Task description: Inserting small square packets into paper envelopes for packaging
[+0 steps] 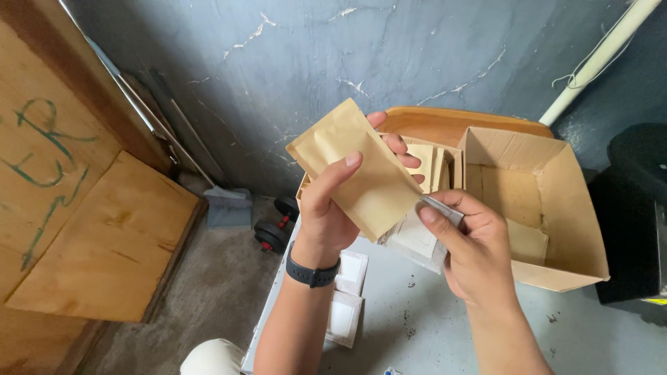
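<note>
While the left hand (333,208) gripped a tan paper pouch (358,170) from behind, thumb across its front, fingers wrapped round the far edge, pouch sat tilted, top corner toward 11 o'clock, held above the grey table (431,326). Right hand (472,250) at 4 o'clock of the pouch pinched a thin silvery sachet (441,208) between thumb and forefinger, touching the pouch's lower edge. White packets (345,298) lay on the table at 6 o'clock of the left wrist, which wore a black band (313,273). Open cardboard box (549,208) sat at 3 o'clock, more tan pouches (431,167) stood behind the held one. Dumbbell (274,226) on the floor at 9 o'clock, plywood boards (104,236) further left
</note>
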